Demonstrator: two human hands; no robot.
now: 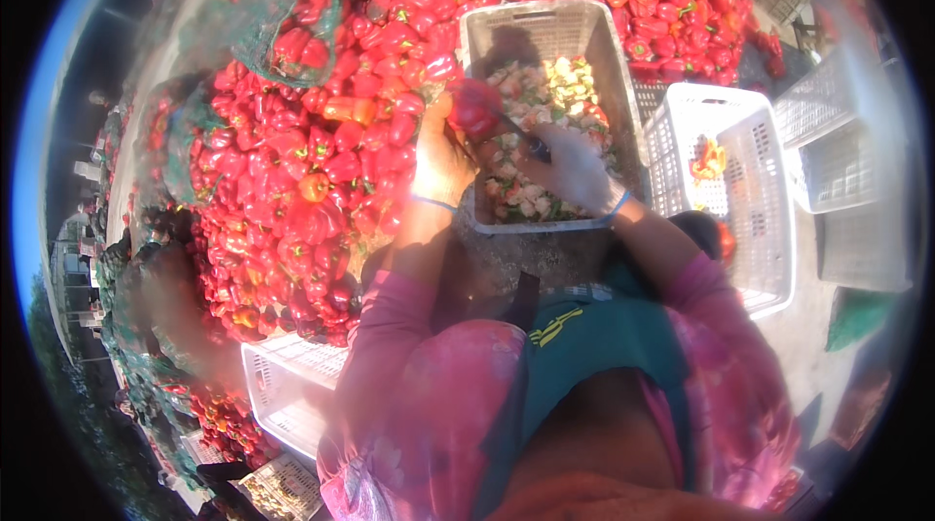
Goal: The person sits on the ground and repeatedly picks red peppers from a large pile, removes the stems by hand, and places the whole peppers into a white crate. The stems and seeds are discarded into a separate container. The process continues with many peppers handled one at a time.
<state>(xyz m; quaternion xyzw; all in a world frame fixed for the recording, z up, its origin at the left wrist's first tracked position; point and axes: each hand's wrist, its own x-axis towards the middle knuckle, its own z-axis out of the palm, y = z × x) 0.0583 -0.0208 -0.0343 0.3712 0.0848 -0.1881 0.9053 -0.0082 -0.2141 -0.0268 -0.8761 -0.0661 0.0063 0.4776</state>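
My left hand [440, 159], in a pale glove with a blue cuff edge, is closed around a red bell pepper [475, 109]. In my right hand [577, 169], gloved in white, is a slim dark-handled tool [538, 147]. Its thin shaft reaches the pepper's side; whether the tip is inside cannot be seen. Both hands are over the near part of a pale plastic crate [627, 94]. Cut pepper cores [522, 200] with whitish seeds and green stems cover the crate's bottom, and a yellowish patch of them lies in sunlight.
A large heap of red peppers [292, 156] spreads left and behind the crate. Green net sacks [321, 61] hold more. To the right stands a white crate [778, 229] with a few peppers, beside stacked crates [840, 156]. Another white crate [285, 404] lies at lower left.
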